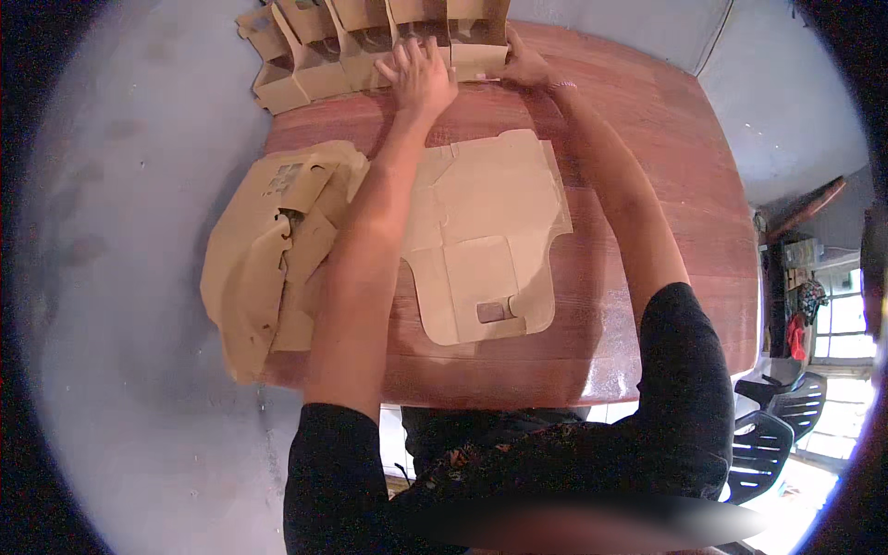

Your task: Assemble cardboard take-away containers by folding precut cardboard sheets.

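Observation:
At the far edge of the table stands a row of several open-fronted brown cardboard boxes point(319, 83), side by side. My left hand point(424, 79) reaches to the low front of the row, its fingers spread over the front edge of a box. At the row's right end, my right hand point(525, 63) grips the side of the last cardboard box point(476, 63), with the thumb low at its front corner. Between my forearms lies a flat unfolded cardboard blank point(481, 208), with a small cut-out slot near its rounded close end.
Left of my left forearm, more flattened cardboard pieces point(268, 240) lie in an uneven pile, over the table's left edge. The reddish wooden table point(684, 240) runs up to a grey wall point(129, 277). Dark plastic chairs point(763, 453) stand at the lower right.

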Available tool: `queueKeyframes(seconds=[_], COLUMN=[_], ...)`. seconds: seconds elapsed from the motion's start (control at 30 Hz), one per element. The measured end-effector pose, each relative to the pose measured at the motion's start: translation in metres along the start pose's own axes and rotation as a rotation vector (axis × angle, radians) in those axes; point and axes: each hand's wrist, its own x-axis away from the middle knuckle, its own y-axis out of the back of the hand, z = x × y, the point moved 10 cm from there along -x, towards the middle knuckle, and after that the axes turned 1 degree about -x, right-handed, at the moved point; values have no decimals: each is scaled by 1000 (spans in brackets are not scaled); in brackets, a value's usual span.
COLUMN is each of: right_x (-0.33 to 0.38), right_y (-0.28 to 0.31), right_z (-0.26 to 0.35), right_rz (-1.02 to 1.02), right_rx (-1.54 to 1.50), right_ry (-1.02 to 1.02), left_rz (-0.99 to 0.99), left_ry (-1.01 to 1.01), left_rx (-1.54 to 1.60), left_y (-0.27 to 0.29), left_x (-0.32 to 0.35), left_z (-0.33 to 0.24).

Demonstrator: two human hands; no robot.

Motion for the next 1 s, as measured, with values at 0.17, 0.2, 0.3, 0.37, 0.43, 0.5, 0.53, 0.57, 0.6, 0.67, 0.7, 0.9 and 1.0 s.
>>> queueKeyframes(seconds=[0.17, 0.2, 0.3, 0.37, 0.43, 0.5, 0.53, 0.57, 0.6, 0.67, 0.7, 0.9, 1.0], right_x=[19, 28, 56, 81, 103, 142, 146, 152, 164, 203, 217, 279, 290], right_y=[28, 25, 35, 30, 30, 65, 59, 59, 38, 36, 35, 21, 7], right_z=[-16, -12, -7, -1, 23, 5, 21, 31, 49, 80, 103, 112, 129], right_rz=[28, 1, 49, 135, 162, 110, 92, 94, 131, 145, 151, 103, 74], right_rx=[-6, 116, 305, 356, 292, 333, 332, 330, 371, 427, 419, 380, 509], right_ry=[-15, -81, -254, -351, -283, -233, -156, -145, -206, -292, -203, -410, -255], left_rz=[21, 28, 243, 384, 424, 473, 467, 478, 505, 580, 644, 680, 602], left_ry=[-18, -12, 21, 65, 67, -26, -17, -36, -33, -26, -27, 171, 175], left_rx=[121, 108, 193, 236, 263, 319, 311, 389, 450, 449, 451, 220, 239], left_y=[32, 39, 48, 51, 65, 89, 91, 93, 88, 106, 114, 92, 94], left_x=[0, 7, 27, 49, 60, 60, 65, 72, 87, 113, 123, 193, 212], left_z=[-27, -22, -28, -29, -37, -81, -81, -86, -74, -76, -78, -23, -31])
